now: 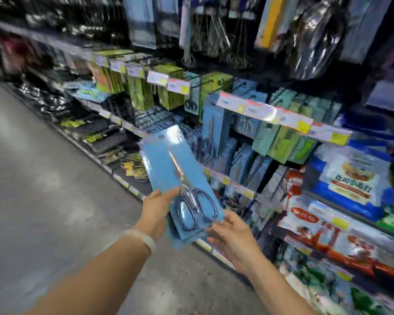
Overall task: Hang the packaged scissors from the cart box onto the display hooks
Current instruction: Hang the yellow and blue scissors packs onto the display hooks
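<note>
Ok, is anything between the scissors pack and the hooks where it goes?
Nothing visible. Both hands, left and right, hold the scissors pack in open air before the blue packs already hanging; the hooks are too blurred to make out.

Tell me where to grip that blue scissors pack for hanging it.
Grip the blue scissors pack by its lower end, beside the handles, fingers pinching from both side edges, as the left hand and right hand do. That probably leaves the top edge free for a hook.

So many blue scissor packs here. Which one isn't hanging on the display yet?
The blue scissors pack held in front of the shelves, gripped at its lower end by the left hand and right hand. The other blue packs hang on the display.
</note>
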Demonstrator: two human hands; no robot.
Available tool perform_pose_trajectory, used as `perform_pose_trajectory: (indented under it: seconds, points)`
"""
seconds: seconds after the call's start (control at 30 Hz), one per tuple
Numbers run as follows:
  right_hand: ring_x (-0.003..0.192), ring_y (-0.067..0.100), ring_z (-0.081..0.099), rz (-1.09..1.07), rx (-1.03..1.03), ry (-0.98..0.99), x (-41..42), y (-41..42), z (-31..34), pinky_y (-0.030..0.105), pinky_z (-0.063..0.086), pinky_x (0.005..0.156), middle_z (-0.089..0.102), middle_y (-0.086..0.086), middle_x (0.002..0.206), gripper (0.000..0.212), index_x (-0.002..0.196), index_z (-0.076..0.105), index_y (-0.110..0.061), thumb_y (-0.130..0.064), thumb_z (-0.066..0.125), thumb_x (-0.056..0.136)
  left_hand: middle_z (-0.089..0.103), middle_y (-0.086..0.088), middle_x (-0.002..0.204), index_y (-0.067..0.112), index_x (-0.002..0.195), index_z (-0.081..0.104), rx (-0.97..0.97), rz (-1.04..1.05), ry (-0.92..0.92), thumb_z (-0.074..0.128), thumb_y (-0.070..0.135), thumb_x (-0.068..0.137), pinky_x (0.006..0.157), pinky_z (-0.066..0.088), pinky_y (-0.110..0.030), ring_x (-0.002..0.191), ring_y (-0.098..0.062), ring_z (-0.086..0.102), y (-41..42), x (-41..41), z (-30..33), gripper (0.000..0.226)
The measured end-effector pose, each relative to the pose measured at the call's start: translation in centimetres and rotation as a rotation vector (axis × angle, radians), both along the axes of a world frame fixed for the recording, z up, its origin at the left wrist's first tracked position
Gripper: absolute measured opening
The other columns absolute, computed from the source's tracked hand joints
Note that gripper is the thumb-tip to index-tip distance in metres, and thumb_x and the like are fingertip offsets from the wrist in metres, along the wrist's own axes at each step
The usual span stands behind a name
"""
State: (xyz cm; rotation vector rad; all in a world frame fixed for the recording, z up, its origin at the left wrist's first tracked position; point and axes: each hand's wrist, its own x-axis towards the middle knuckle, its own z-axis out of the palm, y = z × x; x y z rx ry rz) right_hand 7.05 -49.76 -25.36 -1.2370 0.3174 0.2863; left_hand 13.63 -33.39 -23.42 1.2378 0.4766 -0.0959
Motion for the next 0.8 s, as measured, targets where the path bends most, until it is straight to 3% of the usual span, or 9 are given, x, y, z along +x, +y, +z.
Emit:
perform_pose_trajectory:
  seconds: [0.13,0.27,0.43,0.57,0.7,0.8]
  points:
    - [0.063,0.007,0.064,0.03,-0.013,-0.099,5.4,2.4,-0.4,0.018,0.048,0.055,0.069,-0.001,0.076,0.023,0.103,0.058,-0.009,0.008,0.049,0.09,0.071,-0.002,0.092,0.008,0.103,0.067,0.086,-0.04,0.061,0.069,0.013,0.084,0.091,0.051,-0.04,0.087,-0.023,0.066,3.7,5.6,-0.1,0.02]
    - [0.064,0.01,0.063,0.022,0.065,-0.113,10.3,3.5,-0.5,0.019,0.053,0.059,0.068,0.006,0.082,0.024,0.099,0.058,-0.008,0.012,0.049,0.088,0.072,-0.003,0.1,0.015,0.092,0.067,0.125,-0.089,0.086,0.07,0.019,0.083,0.099,0.047,-0.044,0.098,-0.026,0.066,5.6,10.3,-0.2,0.011]
    - [0.063,0.013,0.066,0.072,0.102,-0.097,14.5,3.7,-0.2,0.021,0.055,0.059,0.071,0.005,0.08,0.024,0.101,0.056,-0.002,0.015,0.05,0.086,0.07,-0.004,0.09,0.013,0.088,0.066,0.146,-0.064,0.072,0.069,0.019,0.085,0.087,0.05,-0.036,0.079,-0.021,0.065,6.3,14.1,-0.2,0.007]
    - [0.069,0.011,0.069,0.104,0.018,-0.095,16.7,3.5,-0.2,0.022,0.056,0.062,0.074,-0.002,0.079,0.027,0.096,0.058,-0.007,0.017,0.053,0.084,0.07,-0.009,0.09,0.005,0.094,0.068,0.127,-0.085,0.054,0.069,0.016,0.084,0.085,0.053,-0.039,0.077,-0.024,0.065,6.0,16.3,-0.2,0.015]
    - [0.074,0.02,0.064,0.077,-0.035,-0.081,18.2,3.6,-0.8,0.032,0.054,0.073,0.073,0.0,0.083,0.025,0.096,0.059,-0.011,0.011,0.058,0.083,0.069,-0.008,0.089,0.012,0.081,0.066,0.117,-0.106,0.054,0.067,0.015,0.086,0.088,0.051,-0.039,0.079,-0.024,0.064,5.7,18.3,-0.8,0.006]
    - [0.072,0.017,0.064,0.068,-0.051,-0.048,18.8,4.2,-1.3,0.027,0.055,0.069,0.073,0.0,0.082,0.025,0.098,0.059,-0.011,0.009,0.059,0.084,0.069,-0.007,0.086,0.011,0.082,0.067,0.119,-0.155,0.045,0.066,0.016,0.087,0.087,0.05,-0.039,0.078,-0.024,0.063,6.1,19.8,-1.2,0.007]
